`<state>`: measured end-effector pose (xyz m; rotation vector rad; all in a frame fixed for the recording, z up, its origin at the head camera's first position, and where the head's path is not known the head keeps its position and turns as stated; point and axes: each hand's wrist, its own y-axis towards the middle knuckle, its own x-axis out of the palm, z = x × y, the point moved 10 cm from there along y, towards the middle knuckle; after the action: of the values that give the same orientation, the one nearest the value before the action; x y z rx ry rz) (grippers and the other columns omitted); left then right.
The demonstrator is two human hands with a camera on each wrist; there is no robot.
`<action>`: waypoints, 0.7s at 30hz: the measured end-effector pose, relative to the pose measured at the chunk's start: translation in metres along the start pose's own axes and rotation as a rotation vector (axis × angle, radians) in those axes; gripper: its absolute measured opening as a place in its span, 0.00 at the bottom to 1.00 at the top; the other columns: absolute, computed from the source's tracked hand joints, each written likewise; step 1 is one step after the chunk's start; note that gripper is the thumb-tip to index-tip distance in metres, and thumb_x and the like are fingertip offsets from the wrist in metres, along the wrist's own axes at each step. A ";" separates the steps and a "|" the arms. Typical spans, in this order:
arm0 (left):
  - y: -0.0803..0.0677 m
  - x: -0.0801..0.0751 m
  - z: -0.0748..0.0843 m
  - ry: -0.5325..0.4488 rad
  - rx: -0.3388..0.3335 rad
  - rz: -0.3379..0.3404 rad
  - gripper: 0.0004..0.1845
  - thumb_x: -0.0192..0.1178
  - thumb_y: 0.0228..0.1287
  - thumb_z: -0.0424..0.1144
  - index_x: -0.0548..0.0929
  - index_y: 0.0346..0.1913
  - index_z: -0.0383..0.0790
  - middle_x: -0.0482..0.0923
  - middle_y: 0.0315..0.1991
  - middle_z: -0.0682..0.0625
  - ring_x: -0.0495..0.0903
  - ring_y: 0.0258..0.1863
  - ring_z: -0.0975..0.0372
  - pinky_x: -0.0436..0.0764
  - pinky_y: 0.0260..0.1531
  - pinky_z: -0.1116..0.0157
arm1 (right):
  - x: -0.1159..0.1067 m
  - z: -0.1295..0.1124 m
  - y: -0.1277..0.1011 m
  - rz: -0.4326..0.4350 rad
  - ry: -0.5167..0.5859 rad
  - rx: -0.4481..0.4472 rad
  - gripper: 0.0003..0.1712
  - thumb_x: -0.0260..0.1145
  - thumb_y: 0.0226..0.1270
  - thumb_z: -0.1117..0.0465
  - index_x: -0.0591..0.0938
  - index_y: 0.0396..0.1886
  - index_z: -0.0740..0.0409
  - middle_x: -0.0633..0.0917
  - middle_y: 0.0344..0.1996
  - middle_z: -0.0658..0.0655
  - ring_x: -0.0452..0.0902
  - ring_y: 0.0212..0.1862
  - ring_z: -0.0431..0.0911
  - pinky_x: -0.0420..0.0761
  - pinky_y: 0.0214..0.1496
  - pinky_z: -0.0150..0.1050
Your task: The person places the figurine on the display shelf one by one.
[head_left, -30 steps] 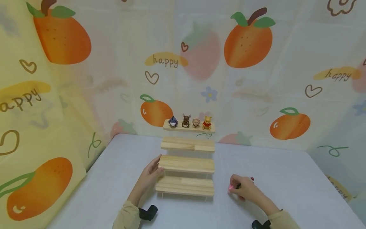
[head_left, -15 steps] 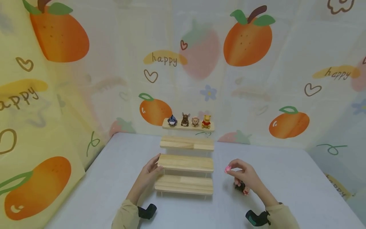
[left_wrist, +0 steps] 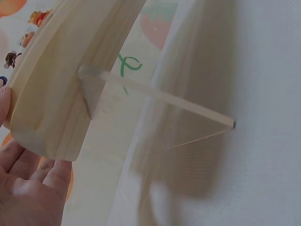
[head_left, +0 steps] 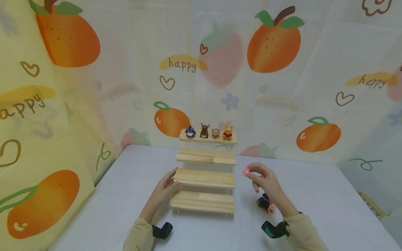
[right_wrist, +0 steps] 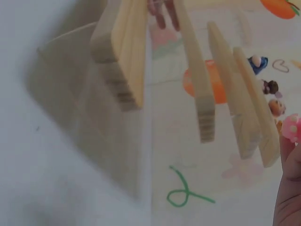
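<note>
A wooden stepped shelf with 4 tiers stands in the middle of the pale surface, its back tier close to the fruit-print backdrop. Open surface lies on both sides of it, wider on the right, where the near edge and the right-hand corner run out of view. The top tier carries 4 small figures in a row; the 3 lower tiers are bare. The left hand rests against the left end of the third tier from the top, its fingers straight and relaxed under the board's end, touching the wood. The right hand is raised above the surface just right of the shelf, level with that same tier, and pinches a small pink figure between thumb and fingertips; the figure sticks out toward the shelf, apart from the wood. Below that wrist, 2 more small figures, 1 dark and 1 pink, lie together on the surface near the lowest tier's right end.
</note>
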<state>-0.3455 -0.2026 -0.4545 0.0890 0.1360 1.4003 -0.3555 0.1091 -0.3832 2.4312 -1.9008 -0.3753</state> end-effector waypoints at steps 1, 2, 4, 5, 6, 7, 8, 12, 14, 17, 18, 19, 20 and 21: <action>0.000 0.000 0.001 0.001 0.000 -0.002 0.31 0.53 0.64 0.34 0.54 0.67 0.34 0.54 0.65 0.38 0.61 0.59 0.49 0.64 0.56 0.61 | 0.002 -0.001 0.002 -0.003 0.010 -0.002 0.16 0.62 0.61 0.61 0.73 0.46 0.66 0.77 0.38 0.61 0.65 0.13 0.42 0.68 0.12 0.34; 0.000 0.000 0.001 -0.002 0.000 -0.004 0.31 0.53 0.64 0.33 0.54 0.67 0.34 0.54 0.65 0.37 0.61 0.59 0.48 0.64 0.56 0.60 | 0.004 -0.003 0.004 -0.004 0.018 -0.008 0.16 0.62 0.61 0.62 0.73 0.45 0.66 0.78 0.37 0.61 0.65 0.13 0.42 0.68 0.12 0.34; 0.000 0.000 0.001 -0.006 -0.002 -0.003 0.30 0.53 0.64 0.32 0.54 0.67 0.34 0.54 0.65 0.38 0.61 0.59 0.48 0.63 0.56 0.60 | 0.007 -0.007 0.007 0.000 0.031 -0.032 0.16 0.62 0.61 0.63 0.73 0.45 0.67 0.78 0.36 0.61 0.65 0.13 0.42 0.67 0.13 0.34; 0.001 -0.001 -0.001 -0.006 0.005 -0.003 0.30 0.53 0.64 0.33 0.55 0.67 0.35 0.55 0.65 0.39 0.61 0.59 0.49 0.64 0.56 0.61 | 0.009 -0.006 0.010 0.003 0.040 -0.045 0.16 0.62 0.61 0.63 0.73 0.45 0.67 0.78 0.36 0.61 0.65 0.13 0.42 0.67 0.13 0.34; 0.003 -0.002 -0.005 -0.006 0.010 0.001 0.30 0.53 0.64 0.34 0.55 0.67 0.37 0.55 0.65 0.40 0.61 0.59 0.50 0.64 0.56 0.61 | 0.011 -0.009 0.011 0.005 0.044 -0.061 0.15 0.62 0.61 0.63 0.73 0.44 0.67 0.78 0.36 0.61 0.64 0.13 0.41 0.67 0.13 0.34; 0.003 -0.003 -0.005 -0.001 0.018 0.006 0.30 0.54 0.64 0.35 0.56 0.67 0.38 0.56 0.64 0.41 0.62 0.59 0.50 0.65 0.55 0.62 | 0.013 -0.011 0.013 0.009 0.057 -0.074 0.14 0.62 0.61 0.63 0.74 0.43 0.66 0.77 0.35 0.61 0.64 0.13 0.41 0.67 0.13 0.32; 0.003 -0.003 -0.005 0.000 0.022 0.006 0.30 0.54 0.64 0.35 0.56 0.67 0.38 0.56 0.64 0.41 0.62 0.59 0.50 0.65 0.55 0.61 | 0.016 -0.012 0.013 0.013 0.072 -0.087 0.14 0.62 0.61 0.64 0.73 0.43 0.67 0.77 0.35 0.61 0.63 0.13 0.41 0.67 0.13 0.32; 0.003 -0.004 -0.006 0.000 0.022 0.008 0.31 0.55 0.63 0.36 0.56 0.67 0.38 0.56 0.64 0.41 0.62 0.59 0.51 0.64 0.56 0.60 | 0.025 -0.014 0.016 0.025 0.124 -0.118 0.13 0.62 0.60 0.66 0.73 0.42 0.69 0.77 0.33 0.61 0.62 0.12 0.40 0.66 0.12 0.31; 0.003 -0.004 -0.007 -0.003 0.018 0.008 0.31 0.55 0.63 0.36 0.56 0.67 0.37 0.57 0.64 0.41 0.62 0.59 0.51 0.64 0.56 0.60 | 0.029 -0.016 0.018 0.033 0.129 -0.133 0.12 0.62 0.60 0.66 0.74 0.42 0.68 0.77 0.33 0.61 0.62 0.12 0.40 0.66 0.12 0.31; 0.003 -0.005 -0.009 -0.004 0.015 0.013 0.31 0.55 0.63 0.37 0.56 0.67 0.37 0.57 0.64 0.42 0.62 0.59 0.51 0.64 0.56 0.61 | 0.036 -0.019 0.021 0.043 0.120 -0.162 0.12 0.62 0.60 0.65 0.75 0.41 0.68 0.78 0.32 0.61 0.62 0.12 0.40 0.66 0.12 0.31; 0.003 -0.005 -0.009 -0.004 0.015 0.013 0.32 0.56 0.63 0.37 0.57 0.67 0.37 0.57 0.64 0.42 0.62 0.59 0.52 0.64 0.56 0.61 | 0.038 -0.020 0.023 0.046 0.118 -0.167 0.12 0.62 0.60 0.65 0.75 0.41 0.68 0.79 0.32 0.61 0.62 0.12 0.40 0.66 0.13 0.31; 0.003 -0.005 -0.009 -0.004 0.014 0.015 0.32 0.56 0.63 0.37 0.57 0.67 0.38 0.57 0.64 0.42 0.62 0.59 0.52 0.65 0.56 0.62 | 0.039 -0.021 0.024 0.049 0.115 -0.172 0.12 0.62 0.60 0.65 0.76 0.41 0.69 0.79 0.31 0.61 0.63 0.12 0.40 0.67 0.13 0.31; 0.003 -0.005 -0.009 -0.004 0.015 0.016 0.32 0.56 0.63 0.38 0.57 0.67 0.38 0.57 0.64 0.42 0.62 0.59 0.52 0.65 0.56 0.62 | 0.041 -0.022 0.026 0.051 0.109 -0.176 0.12 0.62 0.60 0.66 0.76 0.41 0.69 0.79 0.31 0.61 0.63 0.12 0.40 0.67 0.13 0.32; 0.003 -0.005 -0.009 -0.006 0.015 0.016 0.31 0.56 0.62 0.38 0.57 0.67 0.38 0.57 0.64 0.42 0.62 0.59 0.52 0.65 0.56 0.62 | 0.042 -0.022 0.027 0.055 0.105 -0.177 0.12 0.62 0.60 0.66 0.76 0.40 0.70 0.79 0.31 0.61 0.63 0.13 0.41 0.67 0.13 0.33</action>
<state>-0.3509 -0.2066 -0.4627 0.1063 0.1409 1.4147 -0.3676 0.0591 -0.3640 2.2367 -1.8043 -0.3875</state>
